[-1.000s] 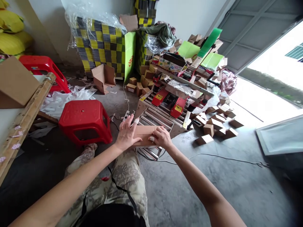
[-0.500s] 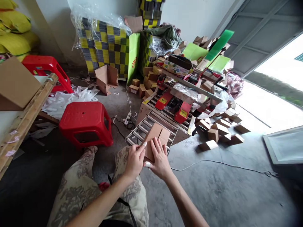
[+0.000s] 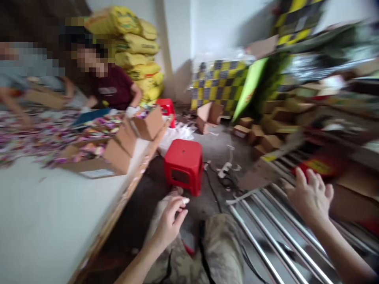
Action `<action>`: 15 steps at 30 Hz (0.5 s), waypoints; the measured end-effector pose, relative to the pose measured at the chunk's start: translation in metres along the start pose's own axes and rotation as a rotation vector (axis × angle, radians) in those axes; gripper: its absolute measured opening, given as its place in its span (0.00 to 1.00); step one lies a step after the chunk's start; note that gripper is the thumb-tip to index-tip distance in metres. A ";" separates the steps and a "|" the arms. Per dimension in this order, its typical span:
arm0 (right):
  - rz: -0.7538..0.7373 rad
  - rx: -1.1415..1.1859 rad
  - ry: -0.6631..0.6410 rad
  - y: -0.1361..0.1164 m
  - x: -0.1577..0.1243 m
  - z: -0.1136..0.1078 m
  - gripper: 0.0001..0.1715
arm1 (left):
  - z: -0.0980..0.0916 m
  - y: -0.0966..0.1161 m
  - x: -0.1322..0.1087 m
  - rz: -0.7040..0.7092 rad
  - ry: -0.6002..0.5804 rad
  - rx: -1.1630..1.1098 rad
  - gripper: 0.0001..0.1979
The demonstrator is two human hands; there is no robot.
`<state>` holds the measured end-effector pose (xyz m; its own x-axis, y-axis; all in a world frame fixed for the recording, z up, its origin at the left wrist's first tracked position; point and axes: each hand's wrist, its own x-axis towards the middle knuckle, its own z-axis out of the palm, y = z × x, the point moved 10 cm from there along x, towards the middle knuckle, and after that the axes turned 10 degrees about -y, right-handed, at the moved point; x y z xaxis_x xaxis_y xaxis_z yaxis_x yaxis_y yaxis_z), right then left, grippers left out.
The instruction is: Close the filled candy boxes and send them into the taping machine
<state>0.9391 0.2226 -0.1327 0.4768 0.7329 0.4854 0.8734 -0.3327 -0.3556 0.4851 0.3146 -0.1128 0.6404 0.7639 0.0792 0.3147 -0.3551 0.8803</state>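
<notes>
Steel rollers [image 3: 255, 244] near spread right hand [image 3: 312, 199]; left hand [image 3: 169, 221] curled, fingertips parted; sack lettering [image 3: 150, 48] blurred.

Heavy motion blur toward edges

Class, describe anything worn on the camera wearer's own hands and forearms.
Both forearms show no sleeve. The left hand wears no glove but has a small white covering on one fingertip. The right hand is also gloveless; blur hides finer detail there.
</notes>
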 end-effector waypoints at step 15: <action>-0.619 1.001 -0.760 -0.610 -0.034 0.098 0.28 | -0.438 -0.192 -0.174 -0.673 1.347 -0.200 0.05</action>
<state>0.3802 0.4591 -0.0105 -0.4057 0.8486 0.3395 0.3257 0.4812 -0.8138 0.0069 0.4859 -0.0906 -0.7121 0.6959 -0.0928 0.1104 0.2415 0.9641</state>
